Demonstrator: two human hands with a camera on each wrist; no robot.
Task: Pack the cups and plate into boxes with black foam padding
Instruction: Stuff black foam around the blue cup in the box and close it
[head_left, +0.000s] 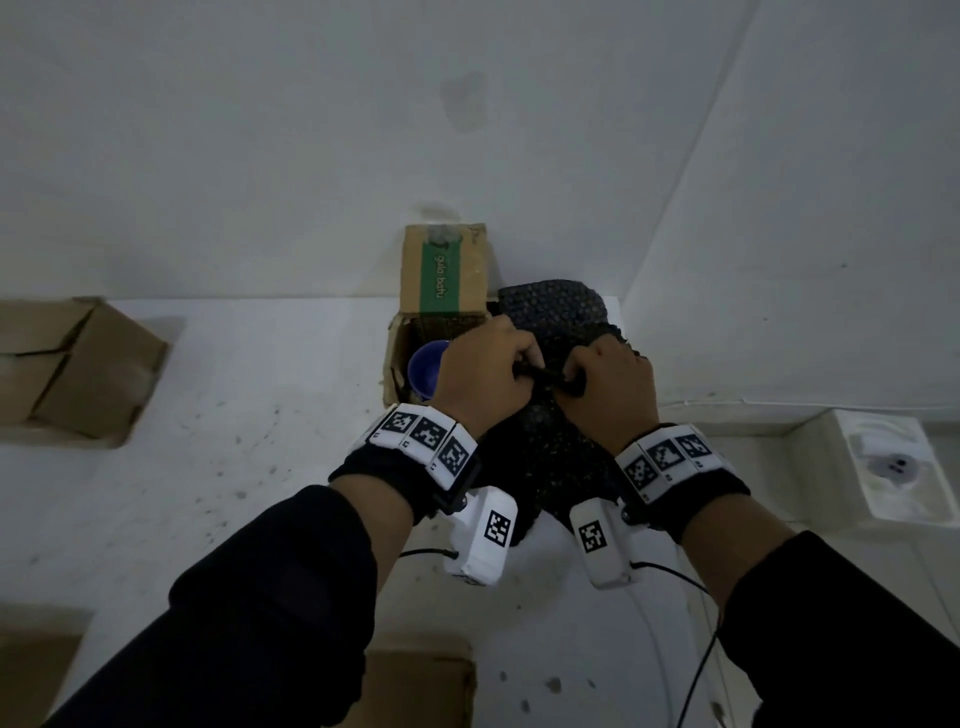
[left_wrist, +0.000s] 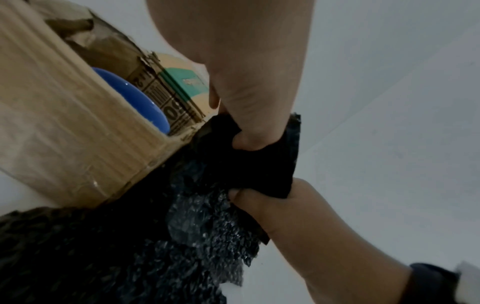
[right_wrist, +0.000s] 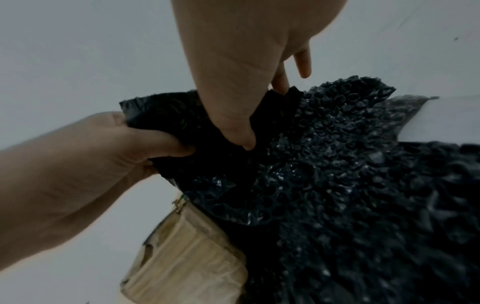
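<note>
Speckled white tabletop (head_left: 249, 457) fills the near part of the head view and meets a plain white wall (head_left: 311, 130) at the far side; that wall joins another at a corner on the right. At the far left of the table lies a cardboard box with closed flaps (head_left: 72, 371). The corner of another cardboard piece (head_left: 421, 691) shows at the near edge. Near the middle, against the wall, stands an open cardboard box (head_left: 397, 358) whose raised flap carries a green printed band (head_left: 441, 278). Inside it sits a blue cup (head_left: 423, 371), upright as far as can be told, partly hidden by the left wrist.

The left hand (head_left: 483, 371) hovers at the right rim of that box, fingers curled tight around a bunched edge of black bubbled padding (head_left: 556, 457). The left wrist view shows its thumb (left_wrist: 246, 135) pressed into the fold. Just to the right, almost touching it, the right hand (head_left: 608, 384) grips the same bunched edge, thumb (right_wrist: 239, 133) and curled fingers pinching the sheet. The padding hangs between the forearms and spreads to the far right of the box. A white wall socket (head_left: 888, 462) sits at the right.
</note>
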